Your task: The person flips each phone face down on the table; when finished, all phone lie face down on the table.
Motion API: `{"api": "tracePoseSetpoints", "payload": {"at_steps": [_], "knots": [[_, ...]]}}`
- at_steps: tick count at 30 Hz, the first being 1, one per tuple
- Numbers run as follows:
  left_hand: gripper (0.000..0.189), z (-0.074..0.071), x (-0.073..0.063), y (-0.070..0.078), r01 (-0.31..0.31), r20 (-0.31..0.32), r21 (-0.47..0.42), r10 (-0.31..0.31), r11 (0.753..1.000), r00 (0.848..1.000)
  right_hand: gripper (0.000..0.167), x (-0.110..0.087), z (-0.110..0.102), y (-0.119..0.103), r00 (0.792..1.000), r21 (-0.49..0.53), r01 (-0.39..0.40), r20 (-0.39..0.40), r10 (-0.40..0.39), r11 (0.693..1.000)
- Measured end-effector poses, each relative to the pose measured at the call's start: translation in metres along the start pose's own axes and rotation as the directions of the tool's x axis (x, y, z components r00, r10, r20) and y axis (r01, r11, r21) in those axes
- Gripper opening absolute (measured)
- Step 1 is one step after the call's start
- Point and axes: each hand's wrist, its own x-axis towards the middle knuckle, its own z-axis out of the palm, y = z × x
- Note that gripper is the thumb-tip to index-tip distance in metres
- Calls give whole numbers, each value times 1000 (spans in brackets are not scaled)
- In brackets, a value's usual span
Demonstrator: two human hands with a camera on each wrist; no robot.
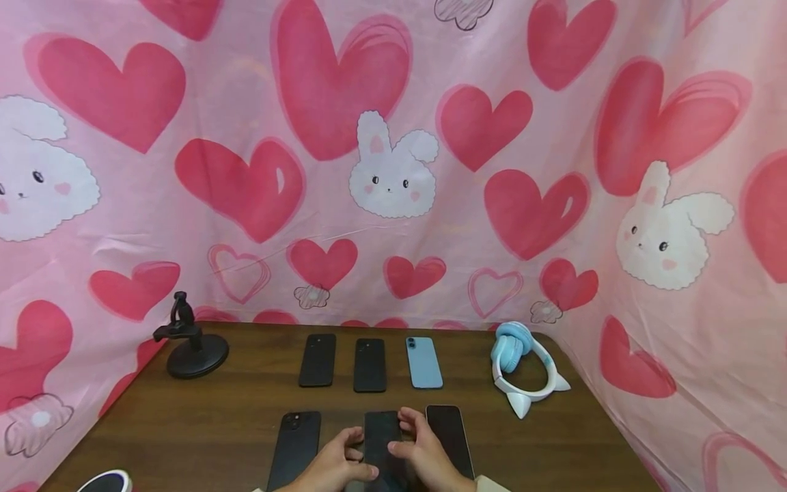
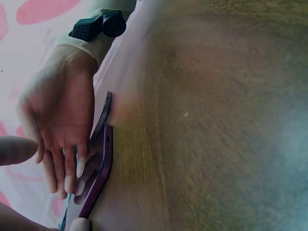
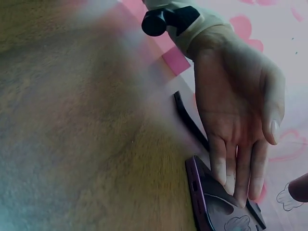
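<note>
A dark smartphone (image 1: 382, 437) lies on the table between my two hands, its glossy face up and a purple edge showing in the right wrist view (image 3: 195, 185). My left hand (image 1: 335, 466) is at its left side, fingers fairly straight and the thumb apart. Along the right side is my right hand (image 1: 427, 456), its fingers extended near the phone's edge; in the left wrist view its palm (image 2: 65, 106) shows. Whether the fingertips touch the phone is hard to tell. A black phone (image 1: 296, 444) lies left of my left hand, another (image 1: 450, 437) beyond the right.
Behind stand two black phones (image 1: 318, 360) (image 1: 369, 365) and a light blue phone (image 1: 424, 362), all lying flat. A black stand (image 1: 195, 354) is at the back left, blue-and-white cat-ear headphones (image 1: 522, 395) at the back right. A white-rimmed round object (image 1: 111, 481) shows front left.
</note>
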Motion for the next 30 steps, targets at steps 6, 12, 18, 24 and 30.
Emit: {"api": "tracePoseSetpoints", "payload": {"at_steps": [6, 12, 18, 24, 30], "knots": [[86, 0, -7, 5, 17, -75, 39, -14, 999, 997, 68, 1, 6, 0, 999, 46, 17, 43, -19, 999], [75, 3, -23, 28, 19, -129, 87, -8, 996, 992, 70, 3, 10, -1, 995, 118, 0, 98, -11, 993], [76, 2, -23, 28, 11, -151, 90, 3, 996, 988, 70, 3, 14, -2, 995, 120, 4, 101, -16, 993], [79, 2, -26, 29, -17, -160, 79, 29, 997, 987, 70, 5, 16, -2, 994, 100, 1, 107, -12, 995], [81, -1, -31, 32, -95, -160, 79, 106, 992, 981, 71, 7, 18, -1, 993, 41, 23, 111, -27, 999]]}}
